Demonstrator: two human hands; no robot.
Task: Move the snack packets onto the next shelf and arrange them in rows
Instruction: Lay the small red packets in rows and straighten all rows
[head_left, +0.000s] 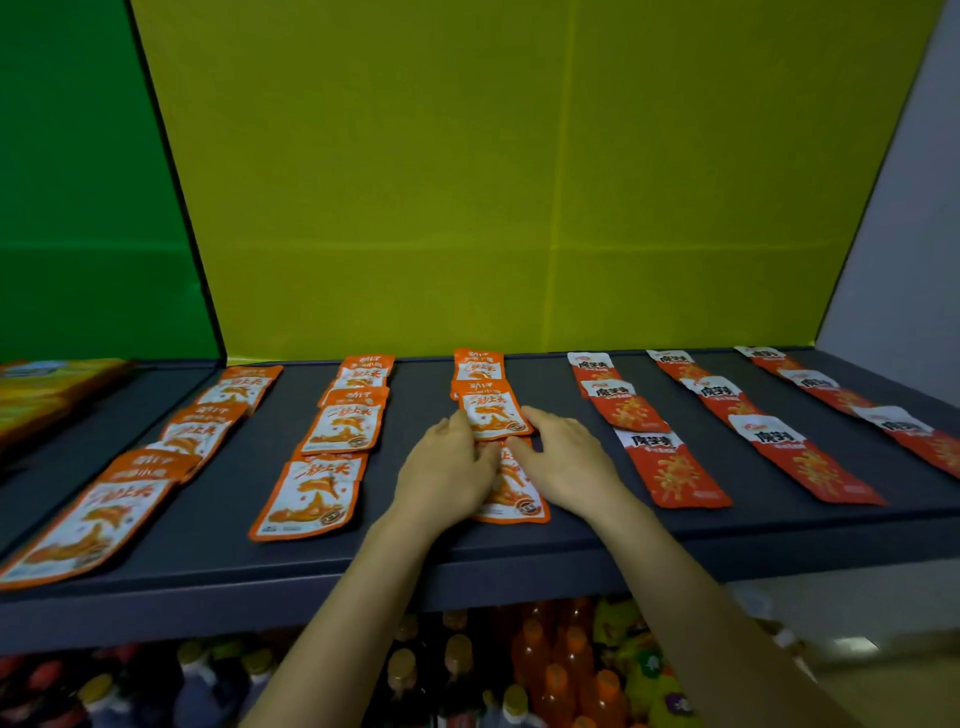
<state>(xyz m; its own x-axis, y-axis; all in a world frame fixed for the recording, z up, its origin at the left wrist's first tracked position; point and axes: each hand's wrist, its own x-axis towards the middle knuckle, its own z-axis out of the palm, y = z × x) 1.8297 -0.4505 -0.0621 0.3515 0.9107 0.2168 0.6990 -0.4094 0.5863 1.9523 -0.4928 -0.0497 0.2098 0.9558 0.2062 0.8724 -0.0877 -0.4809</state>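
I see both hands resting spread on the dark shelf (727, 525), at its third row of orange snack packets. The left hand (447, 467) and right hand (566, 457) touch either side of the middle packet (496, 415) and cover the front packet (514, 499). Red packets (675, 473) line the shelf's right part.
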